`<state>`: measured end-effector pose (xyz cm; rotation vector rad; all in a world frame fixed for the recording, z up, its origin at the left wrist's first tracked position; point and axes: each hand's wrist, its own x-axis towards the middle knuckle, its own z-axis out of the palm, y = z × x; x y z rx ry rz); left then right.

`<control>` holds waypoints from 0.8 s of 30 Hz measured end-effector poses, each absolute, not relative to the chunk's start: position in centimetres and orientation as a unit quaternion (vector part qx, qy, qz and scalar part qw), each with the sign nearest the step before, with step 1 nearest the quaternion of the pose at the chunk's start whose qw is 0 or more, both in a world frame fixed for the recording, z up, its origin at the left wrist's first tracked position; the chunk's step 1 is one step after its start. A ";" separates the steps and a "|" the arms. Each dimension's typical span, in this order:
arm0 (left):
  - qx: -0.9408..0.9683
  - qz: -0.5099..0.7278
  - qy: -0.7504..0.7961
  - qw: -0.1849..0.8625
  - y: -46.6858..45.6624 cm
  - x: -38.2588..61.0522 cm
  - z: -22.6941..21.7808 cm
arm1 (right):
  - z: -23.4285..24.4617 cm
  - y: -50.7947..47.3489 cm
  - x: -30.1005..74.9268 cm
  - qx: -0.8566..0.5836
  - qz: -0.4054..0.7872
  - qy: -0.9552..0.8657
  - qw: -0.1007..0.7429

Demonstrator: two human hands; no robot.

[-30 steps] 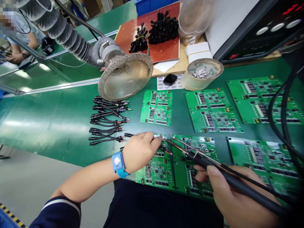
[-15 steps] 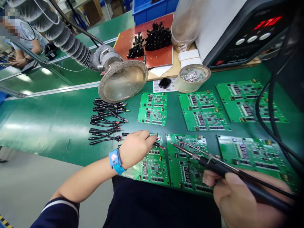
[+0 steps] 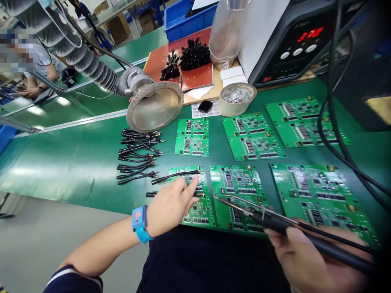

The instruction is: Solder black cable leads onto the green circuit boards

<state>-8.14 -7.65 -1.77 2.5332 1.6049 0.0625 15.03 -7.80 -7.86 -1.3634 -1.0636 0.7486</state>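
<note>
My left hand (image 3: pixel 171 201), with a blue wrist strap, is closed on a short black cable (image 3: pixel 150 194) above the lower half of a green circuit board (image 3: pixel 200 217). The cable's red-tipped wire end shows past my thumb; its middle is hidden by the hand. A second black cable (image 3: pixel 174 176) lies across the upper half of that board, its stripped end near the right edge. In my right hand (image 3: pixel 308 252) is a soldering iron (image 3: pixel 271 219) with a thin metal tube clamped along it. Its tip points left, over the neighbouring circuit board (image 3: pixel 235 181).
Several black cables (image 3: pixel 137 154) lie left of the boards. More circuit boards (image 3: pixel 192 136) stand in rows behind. A fume hood (image 3: pixel 155 108) hangs above the bench. Farther back are a solder-scrap tub (image 3: pixel 236 101), a soldering station (image 3: pixel 293 49) and bundled cables (image 3: pixel 195 55). Dangling black cords (image 3: pixel 332 122) hang right.
My left hand has moved down to the board's lower half, uncovering the cable across the upper half. The iron's tip has dropped slightly. The whole view has shifted a little.
</note>
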 end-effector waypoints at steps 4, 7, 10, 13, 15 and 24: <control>0.822 0.091 0.545 0.136 -8.6 -8.1 -3.1 | -7.9 -8.0 15.2 -0.539 0.258 -0.543 0.590; 0.811 0.110 0.545 0.182 -8.8 -7.8 -3.2 | -7.3 -7.9 14.9 -0.541 0.225 -0.578 0.568; 0.811 0.087 0.547 0.188 -8.7 -7.4 -2.9 | -7.2 -8.0 14.7 -0.544 0.230 -0.587 0.553; 0.810 0.071 0.550 0.192 -8.6 -7.2 -2.7 | -7.3 -8.1 14.7 -0.542 0.240 -0.580 0.559; 0.803 0.069 0.558 0.199 -8.6 -7.1 -2.8 | -7.4 -8.1 14.8 -0.540 0.234 -0.585 0.558; 0.777 0.080 0.602 0.167 -9.3 -6.1 -3.4 | -7.6 -7.8 15.0 -0.527 0.187 -0.634 0.535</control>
